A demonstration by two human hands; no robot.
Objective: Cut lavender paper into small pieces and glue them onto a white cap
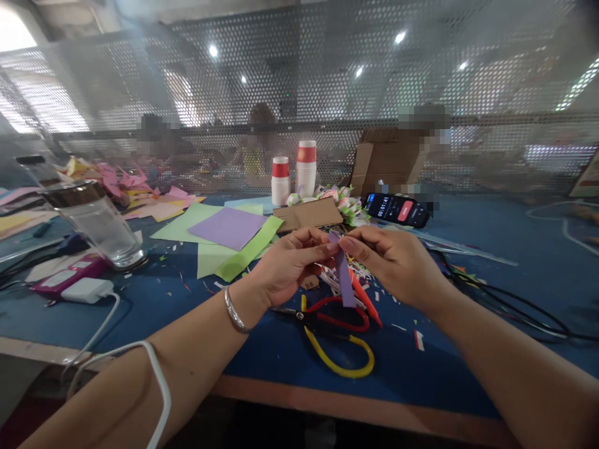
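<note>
A narrow purple paper strip (345, 280) hangs down between my two hands over the table. My left hand (299, 255) pinches its upper end from the left, thumb on top. From the other side my right hand (393, 259) grips the same end between thumb and fingertips. Below the strip lie scissors (362, 371) with one yellow and one red handle, blades pointing left. An orange-red pointed piece (365, 296) rests just right of the strip, among paper scraps. Part of the scrap pile is hidden behind my fingers.
Green sheets (175, 224) and a purple sheet (227, 227) lie left of centre. A glass bottle (100, 224) and a power strip (70, 274) stand further left. Behind are paper cups (306, 171), cardboard (309, 214) and a phone (397, 210). Black cables (510, 299) run at right.
</note>
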